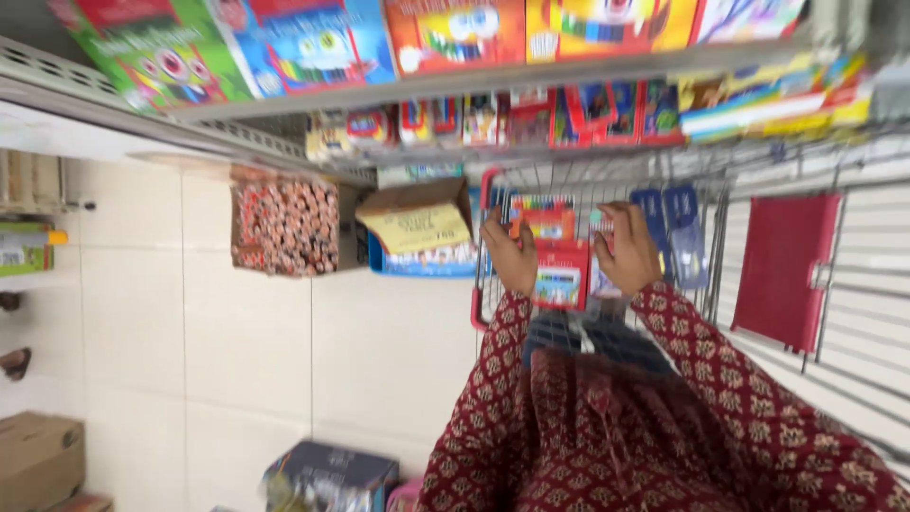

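My left hand [510, 258] and my right hand [628, 254] together hold a small stack of flat red boxes of coloured pencils [559, 273] over a wire shopping basket with red handles [482, 284]. The left hand grips the stack's left edge, the right hand its right edge. A second red pencil box [544, 216] shows just beyond the front one. Both sleeves are dark red with a pale printed pattern. The picture is blurred by motion.
Shelves [493, 81] above carry several colourful boxed art sets. An open carton of pencils [284, 228] and a cardboard box with a yellow sheet [417, 229] sit on the tiled floor [246, 351]. A brown carton [38, 460] and a dark box [332, 477] lie nearer. A red folder [782, 270] hangs on a slatted wall.
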